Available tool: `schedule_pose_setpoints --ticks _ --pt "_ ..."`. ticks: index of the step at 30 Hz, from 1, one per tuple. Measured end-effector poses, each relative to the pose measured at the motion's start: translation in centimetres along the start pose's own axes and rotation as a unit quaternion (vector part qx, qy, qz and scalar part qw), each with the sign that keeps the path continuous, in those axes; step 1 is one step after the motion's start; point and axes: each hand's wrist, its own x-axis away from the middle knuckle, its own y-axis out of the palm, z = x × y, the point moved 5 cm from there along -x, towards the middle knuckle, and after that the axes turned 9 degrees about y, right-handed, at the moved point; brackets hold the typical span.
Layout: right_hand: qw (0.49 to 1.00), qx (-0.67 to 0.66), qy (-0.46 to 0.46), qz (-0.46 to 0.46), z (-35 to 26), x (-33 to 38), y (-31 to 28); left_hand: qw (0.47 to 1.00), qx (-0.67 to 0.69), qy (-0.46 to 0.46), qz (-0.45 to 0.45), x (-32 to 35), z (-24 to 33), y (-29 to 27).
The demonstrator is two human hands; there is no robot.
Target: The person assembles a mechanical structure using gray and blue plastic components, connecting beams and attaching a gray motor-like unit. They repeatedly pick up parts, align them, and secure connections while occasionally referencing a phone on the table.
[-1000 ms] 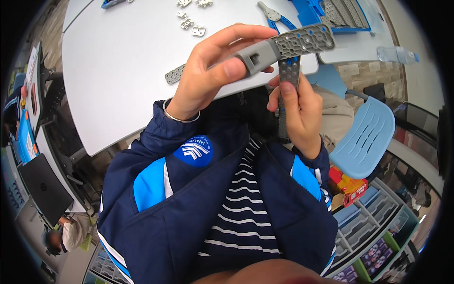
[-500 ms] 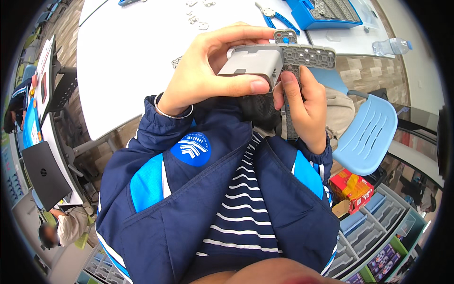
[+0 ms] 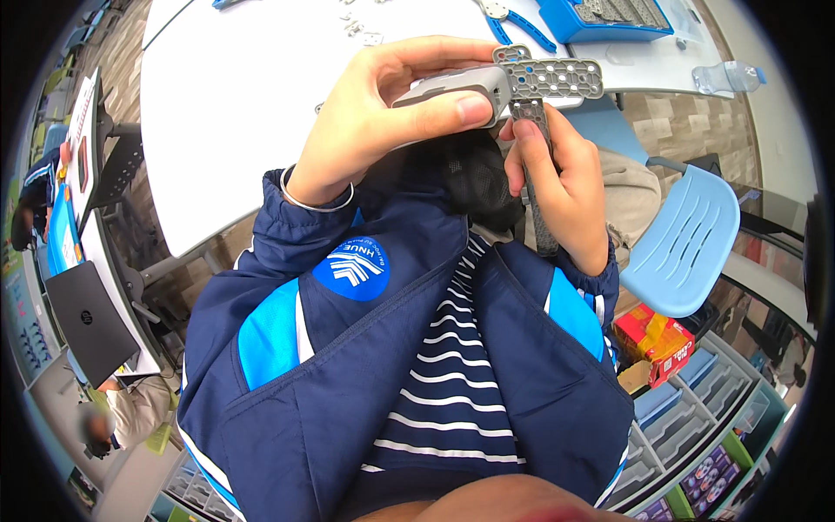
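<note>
My left hand [image 3: 378, 109] is wrapped round a light grey box-shaped module [image 3: 452, 83], thumb along its near side and fingers over the far side. A grey perforated plate [image 3: 561, 78] sticks out to the right from the module's end, with a short holed piece at its top. Below the plate, a long grey perforated beam [image 3: 541, 204] hangs down toward my lap. My right hand [image 3: 565, 178] pinches that beam near its upper end between thumb and fingers. How the beam joins the plate is partly hidden by my fingertips.
The white table [image 3: 226, 130] carries small grey parts [image 3: 372, 39], a blue-handled plier-like tool [image 3: 526, 30], a blue bin [image 3: 609, 36] of grey pieces and a plastic bottle [image 3: 729, 76]. A light blue chair [image 3: 683, 244] stands right; a laptop [image 3: 91, 322] and another person [image 3: 139, 418] are left.
The module and plate have tilted, so the plate's holed face shows more fully and the module's top looks narrower. My right hand keeps its pinch on the beam, whose upper end shows more.
</note>
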Motion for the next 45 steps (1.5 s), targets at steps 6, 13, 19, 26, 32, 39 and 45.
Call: schedule_pose_setpoints --ticks 6,13,19,26,32,39,45 --pt "0.999 -0.015 0.024 -0.018 0.6 -0.4 -0.1 0.999 -0.029 0.001 0.013 -0.4 -0.8 -0.5" --pt "0.999 -0.011 0.048 -0.022 1.1 -0.5 -0.1 0.998 -0.061 -0.006 0.015 -0.4 -0.9 -0.5" --pt "0.996 -0.058 0.058 -0.035 1.9 -0.8 0.0 0.997 -0.063 -0.006 0.035 -0.4 -1.2 0.0" --pt "0.989 -0.110 0.069 -0.072 2.4 -0.6 -0.3 0.996 -0.073 0.048 -0.024 0.0 -0.9 0.3" --pt "0.989 -0.114 0.062 -0.071 2.3 -0.4 -0.2 0.998 -0.053 0.039 -0.006 -0.1 -1.0 0.3" --pt "0.994 -0.080 0.052 -0.047 2.2 -0.4 0.1 0.998 -0.057 0.028 0.013 -0.3 -0.9 0.3" --pt "0.998 -0.044 0.046 -0.019 2.3 -0.3 0.2 0.998 -0.053 0.002 0.028 -0.2 -0.9 0.4"
